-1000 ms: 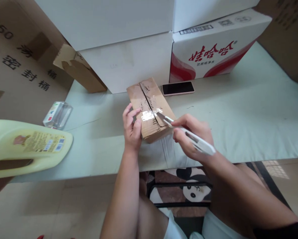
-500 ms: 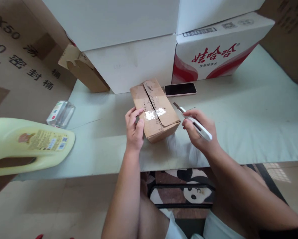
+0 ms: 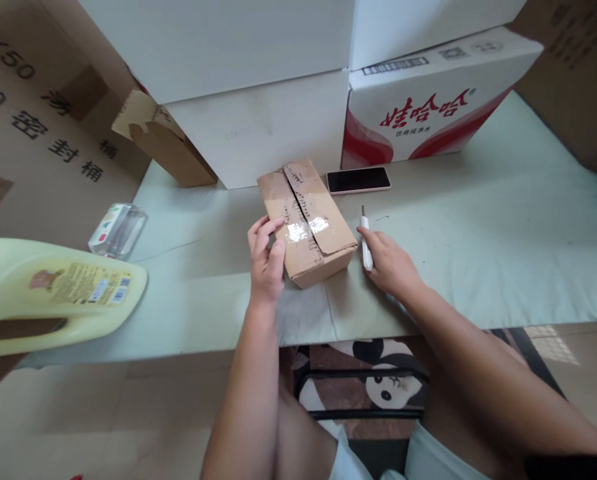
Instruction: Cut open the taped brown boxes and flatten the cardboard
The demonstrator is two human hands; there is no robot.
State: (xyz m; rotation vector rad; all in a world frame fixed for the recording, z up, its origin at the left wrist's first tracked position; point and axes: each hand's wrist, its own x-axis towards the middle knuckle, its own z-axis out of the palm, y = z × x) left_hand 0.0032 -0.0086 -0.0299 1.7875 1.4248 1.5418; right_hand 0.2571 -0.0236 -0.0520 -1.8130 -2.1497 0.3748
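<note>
A small brown cardboard box (image 3: 323,223) stands at an angle on the cloth-covered table, with shiny tape across its top and a narrow dark slit between the flaps. Against its left side, my left hand (image 3: 267,260) holds it, fingertips on the top edge. My right hand (image 3: 391,263) is low over the table to the right of the box, palm down. In its fingers is a white utility knife (image 3: 366,243), blade out and pointing away from me. The knife is apart from the box.
A phone (image 3: 358,180) lies behind the box, before large white cartons (image 3: 258,133) and a red-and-white carton (image 3: 428,120). At left are a yellow jug (image 3: 93,283), a clear plastic pack (image 3: 117,230) and an open brown box (image 3: 173,150). The table's edge (image 3: 193,350) runs in front.
My right hand has turned palm down and lowered to the table with the utility knife, whose blade now points straight away from me. My left hand and the box stay as they were.
</note>
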